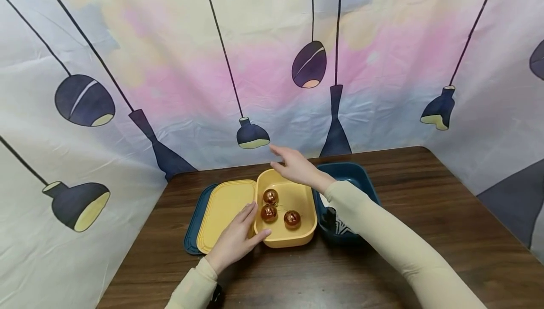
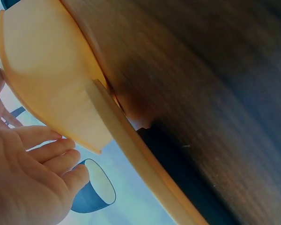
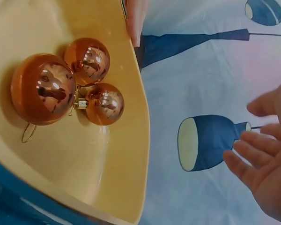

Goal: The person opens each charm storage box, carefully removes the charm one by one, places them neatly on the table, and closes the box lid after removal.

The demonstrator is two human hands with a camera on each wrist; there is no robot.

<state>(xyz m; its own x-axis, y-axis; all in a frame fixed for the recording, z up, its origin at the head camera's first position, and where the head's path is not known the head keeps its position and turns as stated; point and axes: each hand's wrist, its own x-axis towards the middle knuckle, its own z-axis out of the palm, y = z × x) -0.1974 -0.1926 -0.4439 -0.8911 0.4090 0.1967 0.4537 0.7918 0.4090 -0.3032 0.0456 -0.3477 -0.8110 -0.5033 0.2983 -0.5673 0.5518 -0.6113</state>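
Three shiny copper-coloured Christmas baubles lie in a yellow container: one bauble at the back left, another bauble just in front of it, and a third bauble towards the right. My left hand rests at the container's left rim, its fingers fairly straight, thumb over the front left rim. Above the container's far right part hovers my right hand, holding nothing, fingers loosely extended. In the right wrist view the right hand is apart from the baubles, some with gold loops.
Left of the container lies a yellow lid on a dark blue lid. To its right stands a dark blue container holding a black-and-white patterned item, partly hidden by my right sleeve. A lamp-print cloth hangs behind the wooden table.
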